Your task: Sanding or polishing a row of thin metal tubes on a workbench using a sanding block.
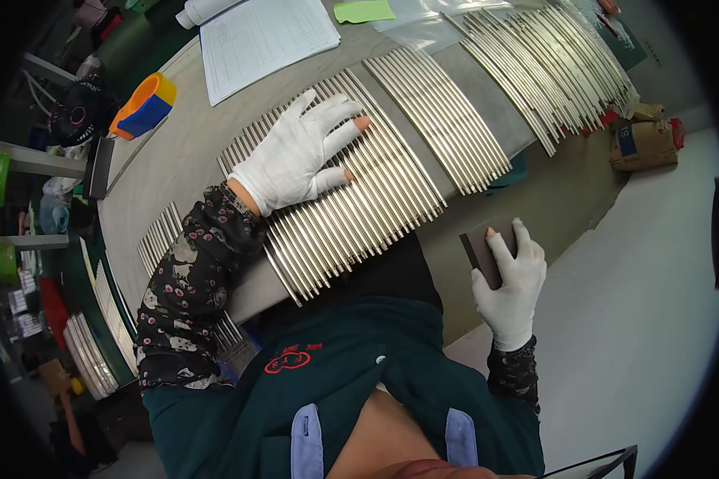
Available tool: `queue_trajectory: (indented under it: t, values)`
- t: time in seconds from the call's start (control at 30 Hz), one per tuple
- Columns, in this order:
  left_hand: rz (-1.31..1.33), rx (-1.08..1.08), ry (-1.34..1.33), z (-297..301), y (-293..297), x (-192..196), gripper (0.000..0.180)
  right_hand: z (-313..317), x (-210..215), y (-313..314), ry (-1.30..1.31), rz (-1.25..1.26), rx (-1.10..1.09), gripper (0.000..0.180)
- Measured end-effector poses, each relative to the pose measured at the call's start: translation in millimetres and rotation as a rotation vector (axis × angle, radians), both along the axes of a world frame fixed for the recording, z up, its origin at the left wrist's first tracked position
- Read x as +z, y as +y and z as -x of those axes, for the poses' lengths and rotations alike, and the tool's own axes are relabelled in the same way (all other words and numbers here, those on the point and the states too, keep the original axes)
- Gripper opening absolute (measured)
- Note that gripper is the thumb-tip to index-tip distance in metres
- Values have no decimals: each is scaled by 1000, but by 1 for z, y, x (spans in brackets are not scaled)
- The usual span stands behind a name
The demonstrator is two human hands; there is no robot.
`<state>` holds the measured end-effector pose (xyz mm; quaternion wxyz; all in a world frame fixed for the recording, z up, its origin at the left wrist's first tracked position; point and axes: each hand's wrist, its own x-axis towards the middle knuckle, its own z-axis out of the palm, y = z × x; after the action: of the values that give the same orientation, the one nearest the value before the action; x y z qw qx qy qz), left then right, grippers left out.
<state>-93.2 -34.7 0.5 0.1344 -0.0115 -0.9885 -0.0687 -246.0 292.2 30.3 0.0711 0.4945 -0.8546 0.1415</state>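
On my feed now: L hand (295,156), white-gloved w/ bare thumb and index tips, is palm down, fingers spread apart, on the middle batch of silvery metal rods (367,211), which lie side by side on the gray table (192,120) in front of the torso. R hand (515,283), also gloved, I've got off the table's near edge, to the R, clamped on a dark rectangular block (479,251), well apart from the L. Just R of the middle batch, a narrower rod batch (439,116); farther R, a looser rod pile (547,68). Far side: printed sheets (268,44) and a green slip (363,11); upper L, an orange-and-blue holder (145,105).
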Motion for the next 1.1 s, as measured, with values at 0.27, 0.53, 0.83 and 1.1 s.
queue_trajectory:
  t: [0.27,0.53,0.83,1.1]
  values:
    - [12,81,-6,-6,-8,-18,73,-24,1,-32,-34,-5,175,61]
    - [16,71,-3,-2,-7,-16,73,-22,-1,-36,-49,9,187,62]
    - [61,38,-47,8,1,-14,72,-13,14,-55,106,43,154,60]
    - [81,49,-80,9,7,-9,72,-20,19,-117,272,-48,193,51]
